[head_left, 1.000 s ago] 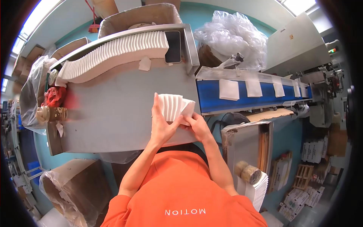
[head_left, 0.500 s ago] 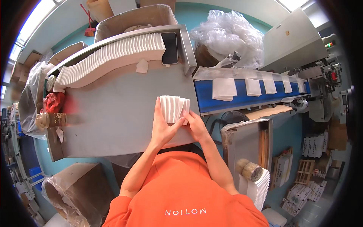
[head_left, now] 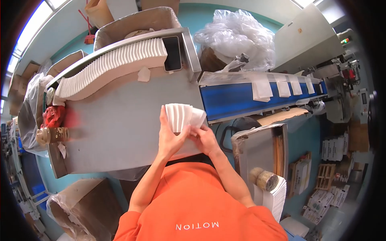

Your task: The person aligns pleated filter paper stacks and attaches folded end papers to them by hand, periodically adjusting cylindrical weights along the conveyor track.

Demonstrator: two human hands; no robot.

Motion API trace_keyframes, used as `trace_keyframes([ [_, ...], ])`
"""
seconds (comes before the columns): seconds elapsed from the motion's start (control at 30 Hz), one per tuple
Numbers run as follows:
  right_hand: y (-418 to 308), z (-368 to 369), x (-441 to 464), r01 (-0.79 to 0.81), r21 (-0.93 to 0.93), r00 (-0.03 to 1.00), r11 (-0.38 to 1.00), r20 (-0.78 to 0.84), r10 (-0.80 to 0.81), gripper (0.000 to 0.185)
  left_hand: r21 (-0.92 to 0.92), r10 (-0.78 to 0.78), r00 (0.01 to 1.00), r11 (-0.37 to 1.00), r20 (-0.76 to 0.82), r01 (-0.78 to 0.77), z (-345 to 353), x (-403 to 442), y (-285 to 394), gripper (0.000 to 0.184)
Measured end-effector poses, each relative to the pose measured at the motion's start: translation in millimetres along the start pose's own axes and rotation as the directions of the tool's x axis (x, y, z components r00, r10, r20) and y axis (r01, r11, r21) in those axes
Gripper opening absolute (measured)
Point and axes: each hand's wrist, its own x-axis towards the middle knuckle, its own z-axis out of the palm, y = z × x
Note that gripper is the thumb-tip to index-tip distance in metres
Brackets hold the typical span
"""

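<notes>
A small stack of folded white sheets point(head_left: 178, 116) stands on edge between my hands, over the grey metal table point(head_left: 116, 132) near its front right corner. My left hand point(head_left: 170, 134) is wrapped round the stack's left side and lower edge. At the right end, my right hand point(head_left: 204, 139) grips a white folded sheet point(head_left: 197, 117) that tilts away from the others. A long curved row of folded white sheets point(head_left: 112, 64) lines the table's back edge. Beside its right end lies a dark phone point(head_left: 172, 53), and a loose white piece point(head_left: 144, 74) lies in front.
On the right, a blue conveyor belt point(head_left: 225, 98) carries several folded white sheets. A metal tray point(head_left: 257, 148) with a tape roll point(head_left: 267, 180) stands below it. A red bag point(head_left: 53, 116) sits at the table's left end. Clear plastic point(head_left: 237, 40) is heaped behind the conveyor.
The right-end sheet has tilted out from the stack, with my right hand at its lower edge. Sheets on the belt have shifted. The whole view has turned slightly.
</notes>
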Motion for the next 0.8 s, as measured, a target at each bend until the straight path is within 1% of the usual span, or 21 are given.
trace_keyframes([
  [0.03,-5,-7,2,0.067,0.085,0.998,0.994,-0.009,-0.067,0.030,-0.003,-0.039,0.999,0.999,-0.009,0.039,0,0,0,0.100],
  [0.07,-14,-13,3,0.004,0.163,0.999,0.987,-0.038,0.003,0.031,-0.009,-0.071,0.997,0.997,-0.010,0.071,2,2,0,0.097],
  [0.1,-26,-19,3,-0.050,0.243,0.996,0.969,-0.065,0.068,0.032,-0.013,-0.070,0.997,0.997,-0.028,0.070,4,2,1,0.088],
  [0.13,-42,-22,-1,-0.096,0.326,0.988,0.941,-0.087,0.131,0.033,0.020,-0.029,0.999,0.999,-0.042,0.030,5,1,-2,0.087],
  [0.17,-60,-23,-11,-0.208,0.236,0.972,0.949,-0.062,0.228,0.032,0.050,0.016,0.998,0.999,-0.056,-0.013,5,2,-6,0.086],
  [0.2,-80,-30,-17,-0.134,0.055,0.990,0.989,-0.041,0.136,0.031,0.078,0.059,0.996,0.996,-0.073,-0.053,7,4,-9,0.085],
  [0.23,-104,-43,-23,-0.058,-0.126,0.998,0.990,-0.008,0.057,0.030,0.063,0.031,0.998,0.998,-0.050,-0.028,7,3,-4,0.082],
  [0.27,-129,-60,-25,0.018,-0.307,0.999,0.952,0.040,-0.007,0.029,0.049,-0.001,0.999,0.999,-0.034,0.002,5,2,5,0.079],
  [0.3,-156,-100,-2,0.294,-0.409,0.950,0.864,0.025,-0.311,0.026,0.034,-0.035,0.999,0.999,-0.027,0.036,6,1,10,0.076],
  [0.33,-201,-119,5,0.468,-0.553,0.827,0.689,-0.001,-0.562,0.026,0.014,-0.041,0.999,0.999,-0.020,0.041,7,1,9,0.076],
  [0.37,-242,-157,24,0.394,-0.732,0.722,0.556,-0.128,-0.680,0.031,-0.004,-0.049,0.999,0.999,-0.015,0.049,7,1,8,0.077],
  [0.4,-277,-203,50,0.280,-0.922,0.552,0.266,-0.072,-0.830,0.039,-0.021,-0.059,0.998,0.998,-0.016,0.058,10,0,8,0.077],
  [0.43,-309,-275,86,0.087,-0.990,0.470,0.107,-0.054,-0.881,0.048,-0.032,-0.079,0.997,0.996,-0.014,0.078,11,-2,14,0.075],
  [0.47,-333,-306,95,0.051,-0.988,0.431,0.148,-0.112,-0.895,0.062,-0.032,-0.071,0.997,0.997,-0.009,0.070,12,-1,11,0.075],
  [0.53,-372,-375,113,-0.234,-0.969,0.492,0.080,-0.189,-0.850,0.070,-0.044,-0.060,0.998,0.997,-0.009,0.060,12,-1,-3,0.075],
  [0.6,-399,-443,135,-0.338,-0.940,0.480,0.039,-0.208,-0.852,0.079,-0.069,-0.077,0.997,0.995,-0.019,0.075,14,-1,-2,0.075],
  [0.67,-420,-457,125,-0.283,-0.931,0.588,0.231,-0.359,-0.725,0.082,-0.074,-0.082,0.996,0.994,-0.040,0.079,15,-3,-7,0.076],
  [0.7,-425,-467,126,-0.288,-0.923,0.573,0.255,-0.380,-0.726,0.085,-0.101,-0.101,0.994,0.990,-0.030,0.098,15,-3,0,0.075],
  [0.73,-430,-489,132,-0.345,-0.900,0.559,0.269,-0.426,-0.711,0.089,-0.104,-0.105,0.993,0.990,-0.052,0.099,17,-3,2,0.075],
  [0.77,-432,-487,128,-0.420,-0.848,0.539,0.324,-0.520,-0.662,0.093,-0.099,-0.109,0.992,0.990,-0.060,0.103,17,-4,3,0.075],
  [0.8,-434,-487,124,-0.460,-0.822,0.517,0.335,-0.555,-0.652,0.095,-0.090,-0.113,0.992,0.990,-0.057,0.107,18,-6,2,0.074],
])
